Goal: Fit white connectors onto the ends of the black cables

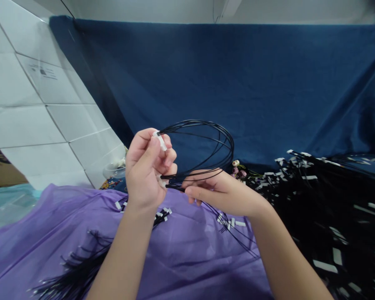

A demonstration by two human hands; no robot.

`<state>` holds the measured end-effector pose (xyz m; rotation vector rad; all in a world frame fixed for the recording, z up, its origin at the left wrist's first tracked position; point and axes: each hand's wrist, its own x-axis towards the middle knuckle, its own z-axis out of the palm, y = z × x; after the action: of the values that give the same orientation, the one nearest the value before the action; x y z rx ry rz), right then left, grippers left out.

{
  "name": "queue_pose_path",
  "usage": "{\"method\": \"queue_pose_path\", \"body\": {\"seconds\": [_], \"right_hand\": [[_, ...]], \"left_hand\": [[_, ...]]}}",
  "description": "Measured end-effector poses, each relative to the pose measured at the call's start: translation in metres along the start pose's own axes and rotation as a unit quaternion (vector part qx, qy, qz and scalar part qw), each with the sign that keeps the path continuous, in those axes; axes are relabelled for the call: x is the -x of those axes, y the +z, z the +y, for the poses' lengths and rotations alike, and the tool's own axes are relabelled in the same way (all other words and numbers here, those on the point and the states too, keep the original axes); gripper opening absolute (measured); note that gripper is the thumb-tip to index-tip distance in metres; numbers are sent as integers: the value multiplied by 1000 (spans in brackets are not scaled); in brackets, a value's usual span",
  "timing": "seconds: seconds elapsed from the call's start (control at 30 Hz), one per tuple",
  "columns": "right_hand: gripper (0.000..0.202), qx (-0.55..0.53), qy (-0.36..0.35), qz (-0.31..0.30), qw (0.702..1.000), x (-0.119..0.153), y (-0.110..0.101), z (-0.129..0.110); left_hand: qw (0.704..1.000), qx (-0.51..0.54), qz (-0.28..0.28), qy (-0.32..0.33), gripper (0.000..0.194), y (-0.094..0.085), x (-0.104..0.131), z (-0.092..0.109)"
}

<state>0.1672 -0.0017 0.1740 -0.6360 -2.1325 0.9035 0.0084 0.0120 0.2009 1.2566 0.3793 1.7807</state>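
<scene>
My left hand (pixel 150 166) is closed on white connectors (pixel 161 142) at the ends of several thin black cables, pinched between thumb and fingers. From there the cables (pixel 228 143) arch to the right in a loop and come back to the lower part of the same hand, where another white piece shows at the palm. My right hand (pixel 211 187) is closed around the lower strands, thumb against fingers, just right of my left hand. Below it, loose cable ends with white tags (pixel 233 223) hang over the purple cloth.
A purple cloth (pixel 187 250) covers the surface, with a black cable bundle (pixel 78 266) at lower left. A large heap of black cables with white tags (pixel 325 266) fills the right. Small flowers (pixel 239 171) stand before a blue curtain (pixel 237 83). White tiles (pixel 65 121) line the left.
</scene>
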Motion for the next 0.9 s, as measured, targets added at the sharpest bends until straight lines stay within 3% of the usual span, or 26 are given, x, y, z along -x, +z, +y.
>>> {"method": "queue_pose_path", "body": {"seconds": [0.13, 0.67, 0.9], "right_hand": [[13, -39, -28, 3, 999, 0, 0, -4], [14, -75, 20, -35, 996, 1, 2, -4], [15, -116, 31, -41, 992, 2, 4, -1]], "left_hand": [[1000, 11, -12, -4, 19, 0, 1, 0], [986, 110, -76, -101, 17, -2, -1, 2], [980, 128, -76, -130, 17, -4, -2, -2]]}}
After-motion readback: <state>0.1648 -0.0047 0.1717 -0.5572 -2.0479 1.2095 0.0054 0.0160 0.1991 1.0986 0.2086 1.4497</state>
